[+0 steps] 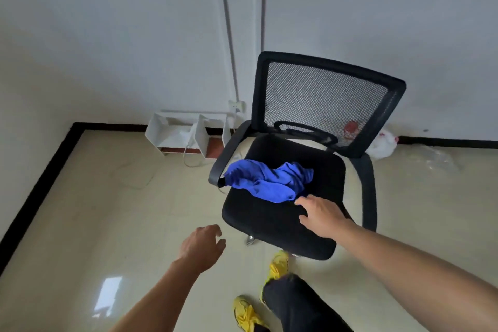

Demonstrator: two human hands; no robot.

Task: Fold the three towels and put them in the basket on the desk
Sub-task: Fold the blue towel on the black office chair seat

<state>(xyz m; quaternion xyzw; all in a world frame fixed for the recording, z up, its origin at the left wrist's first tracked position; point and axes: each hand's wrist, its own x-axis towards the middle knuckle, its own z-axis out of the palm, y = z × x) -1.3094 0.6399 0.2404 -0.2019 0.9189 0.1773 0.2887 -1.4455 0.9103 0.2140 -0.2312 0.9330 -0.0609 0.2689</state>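
A crumpled blue towel point(269, 179) lies on the black seat of an office chair point(272, 224), toward its left armrest. My right hand point(319, 214) hovers over the seat just right of and below the towel, fingers spread and holding nothing; its fingertips are close to the towel's edge. My left hand point(202, 246) hangs in the air left of the seat's front corner, fingers loosely curled, empty. No basket or desk is in view, and no other towels show.
The chair has a mesh backrest point(326, 100) and two armrests, and stands near the wall. A white rack point(188, 133) with a cable sits at the baseboard. A white plastic bag point(382, 144) lies behind the chair. My yellow shoes point(277, 267) stand on the glossy tile floor.
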